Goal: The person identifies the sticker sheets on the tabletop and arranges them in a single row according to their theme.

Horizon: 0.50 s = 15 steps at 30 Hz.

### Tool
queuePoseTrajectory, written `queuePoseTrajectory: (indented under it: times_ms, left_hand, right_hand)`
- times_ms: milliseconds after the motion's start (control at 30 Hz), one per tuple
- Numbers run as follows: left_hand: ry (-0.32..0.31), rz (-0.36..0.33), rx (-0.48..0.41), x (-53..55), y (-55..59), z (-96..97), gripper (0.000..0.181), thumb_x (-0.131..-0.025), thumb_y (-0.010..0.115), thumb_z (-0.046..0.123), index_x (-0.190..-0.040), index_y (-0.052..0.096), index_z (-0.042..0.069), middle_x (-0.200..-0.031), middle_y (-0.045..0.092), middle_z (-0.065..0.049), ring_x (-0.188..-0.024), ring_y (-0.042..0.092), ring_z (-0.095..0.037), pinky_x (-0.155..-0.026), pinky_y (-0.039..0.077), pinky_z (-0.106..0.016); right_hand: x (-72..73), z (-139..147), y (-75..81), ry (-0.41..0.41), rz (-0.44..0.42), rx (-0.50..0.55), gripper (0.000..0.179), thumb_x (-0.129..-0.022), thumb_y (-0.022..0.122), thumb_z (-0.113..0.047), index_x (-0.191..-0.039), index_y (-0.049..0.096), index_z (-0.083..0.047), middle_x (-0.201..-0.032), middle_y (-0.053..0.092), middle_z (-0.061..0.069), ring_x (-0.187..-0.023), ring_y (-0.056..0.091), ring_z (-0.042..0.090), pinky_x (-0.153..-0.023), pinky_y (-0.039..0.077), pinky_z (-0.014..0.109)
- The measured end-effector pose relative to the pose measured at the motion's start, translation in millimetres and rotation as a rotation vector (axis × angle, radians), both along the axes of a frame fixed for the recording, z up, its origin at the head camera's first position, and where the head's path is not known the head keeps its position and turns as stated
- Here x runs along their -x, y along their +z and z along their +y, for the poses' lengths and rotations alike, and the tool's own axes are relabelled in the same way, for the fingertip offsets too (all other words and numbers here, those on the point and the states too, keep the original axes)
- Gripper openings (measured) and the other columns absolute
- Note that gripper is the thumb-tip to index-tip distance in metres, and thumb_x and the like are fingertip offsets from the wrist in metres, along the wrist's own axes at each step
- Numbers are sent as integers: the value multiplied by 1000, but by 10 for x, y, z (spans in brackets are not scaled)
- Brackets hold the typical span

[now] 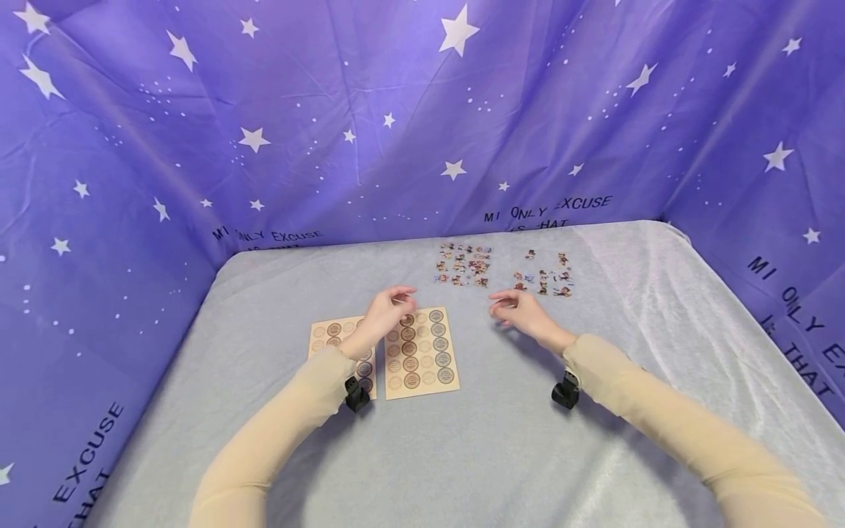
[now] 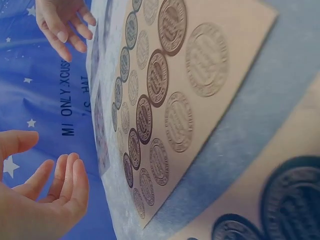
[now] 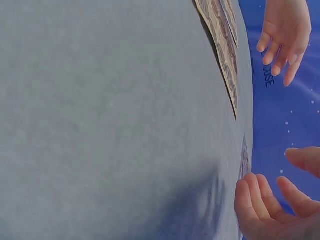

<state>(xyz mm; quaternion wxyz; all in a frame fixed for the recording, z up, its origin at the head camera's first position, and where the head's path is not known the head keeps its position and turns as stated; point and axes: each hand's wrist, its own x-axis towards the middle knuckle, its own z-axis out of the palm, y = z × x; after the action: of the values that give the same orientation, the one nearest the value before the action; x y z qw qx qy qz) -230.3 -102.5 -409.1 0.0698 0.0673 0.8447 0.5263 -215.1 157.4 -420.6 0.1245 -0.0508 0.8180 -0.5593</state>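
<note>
My left hand (image 1: pixel 391 308) is raised over the two sticker sheets, its fingers loosely bent with nothing between them. The right sheet (image 1: pixel 419 392) is tan, with rows of round stamp-like stickers in dark and pale outlines. A matching left sheet (image 1: pixel 321 324) lies beside it, partly covered by my left forearm. To the right, my right hand (image 1: pixel 521 311) hovers above the cloth with relaxed fingers and holds nothing. In the left wrist view, thumb and fingers of the left hand (image 2: pixel 50 195) stand apart. The right wrist view shows the right hand (image 3: pixel 272 205) likewise, its shadow on the cloth.
Behind the hands lie two groups of small colourful cartoon stickers, a left group (image 1: pixel 463 265) and a right group (image 1: pixel 544 281). Grey cloth (image 1: pixel 475 462) covers the table. A purple star-patterned curtain (image 1: pixel 370 88) stands around its back and sides.
</note>
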Motion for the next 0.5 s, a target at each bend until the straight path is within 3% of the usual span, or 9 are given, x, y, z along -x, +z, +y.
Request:
queuePoseTrajectory:
  times_ms: [200,300,400,500]
  left_hand:
    - [13,24,19,94,25,81,35,-81,56,4,-115,54,-6,-92,60,-17,-75,57,-20,-67,51,-30]
    - [-2,38,-18,145,22,106,34,-81,56,6,-114,56,-2,-92,60,-14,-76,58,-20,-64,51,-27]
    - [-37,82,-81,457,-359,54,33,-80,59,12,-112,60,5,-86,61,-8,-71,58,-18,-57,50,-26]
    - [-44,101,-89,858,-843,1,34,-78,62,17,-112,61,10,-83,61,-3,-69,58,-14,-54,49,-24]
  right_hand:
    - [102,4,-1,-13,15,-12,43,-83,52,-1,-123,42,11,-107,54,27,-93,55,38,-76,51,37]
    - [153,7,-7,-18,25,-20,43,-84,51,-2,-123,41,11,-107,54,27,-94,54,38,-77,51,37]
    - [198,3,-4,-31,24,-20,43,-84,52,-3,-124,41,10,-108,53,27,-94,54,38,-77,50,38]
    - [232,-6,5,-38,23,-13,44,-84,53,-4,-124,41,10,-108,52,27,-94,53,38,-78,50,38]
